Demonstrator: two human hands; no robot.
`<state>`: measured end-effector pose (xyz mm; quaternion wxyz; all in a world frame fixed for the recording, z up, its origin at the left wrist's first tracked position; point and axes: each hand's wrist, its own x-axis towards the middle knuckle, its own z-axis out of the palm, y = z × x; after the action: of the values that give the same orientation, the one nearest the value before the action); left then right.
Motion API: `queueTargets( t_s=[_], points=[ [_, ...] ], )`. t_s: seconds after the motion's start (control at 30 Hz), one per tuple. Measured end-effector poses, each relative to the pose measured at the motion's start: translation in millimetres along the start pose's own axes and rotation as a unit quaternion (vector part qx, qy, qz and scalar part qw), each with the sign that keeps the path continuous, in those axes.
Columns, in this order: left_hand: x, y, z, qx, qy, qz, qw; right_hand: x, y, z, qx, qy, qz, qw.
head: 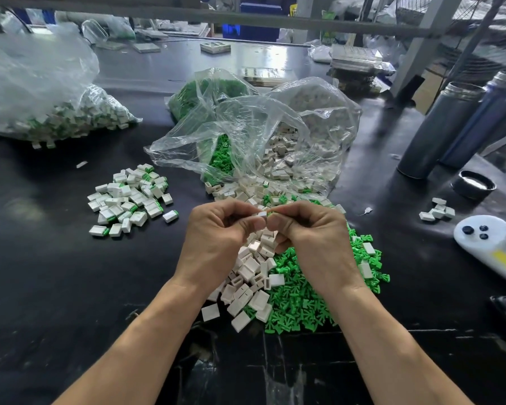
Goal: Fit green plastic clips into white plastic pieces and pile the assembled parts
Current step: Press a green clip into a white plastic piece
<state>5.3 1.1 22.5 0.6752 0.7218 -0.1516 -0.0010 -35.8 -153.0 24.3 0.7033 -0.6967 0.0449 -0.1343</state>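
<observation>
At frame centre, the left hand (219, 229) pinches a small white rectangular plastic piece (262, 214); the right hand (307, 229) grips a barely visible green plastic clip (270, 212). Both look light, stiff and slippery, best held by their side faces.

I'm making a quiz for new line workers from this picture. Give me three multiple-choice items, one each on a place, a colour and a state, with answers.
1. Where is the finished pile?
A. left of the hands
B. right of the hands
C. on a shelf

2. What colour are the loose clips?
A. blue
B. green
C. red

3. What are the hands doing?
A. resting flat
B. tying a bag
C. pinching a white piece together

Answers:
1 A: the pile lies left of the left hand.
2 B: the heap under the right hand is green.
3 C: both grip the white piece.
</observation>
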Motion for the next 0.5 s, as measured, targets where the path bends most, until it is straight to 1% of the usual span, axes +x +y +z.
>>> queueTargets(
  t_s=[0.1, 0.2, 0.27, 0.4, 0.5],
  points=[
    [2.6, -0.1, -0.5, 0.029, -0.017, 0.002, 0.999, 1.6, -0.7, -1.3, -0.028, 0.01, -0.027, 0.999],
    [2.8, -5.3, -2.6, 0.069, -0.016, 0.017, 0.997, 3.4, 0.4, -0.7, -0.105, 0.016, -0.061, 0.992],
    [2.8, -6.7, -3.2, 0.078, -0.017, 0.028, 0.996, 3.0, 1.9, -1.5, -0.128, 0.018, -0.068, 0.989],
    [3.3, -5.3, -0.1, 0.019, -0.015, 0.028, 0.999, 3.1, -0.5, -1.6, -0.1, 0.031, -0.028, 0.994],
    [2.4, -2.4, 4.9, 0.002, -0.021, 0.038, 0.999, 3.3, -4.4, 3.5, -0.076, 0.008, 0.01, 0.997]
  ],
)
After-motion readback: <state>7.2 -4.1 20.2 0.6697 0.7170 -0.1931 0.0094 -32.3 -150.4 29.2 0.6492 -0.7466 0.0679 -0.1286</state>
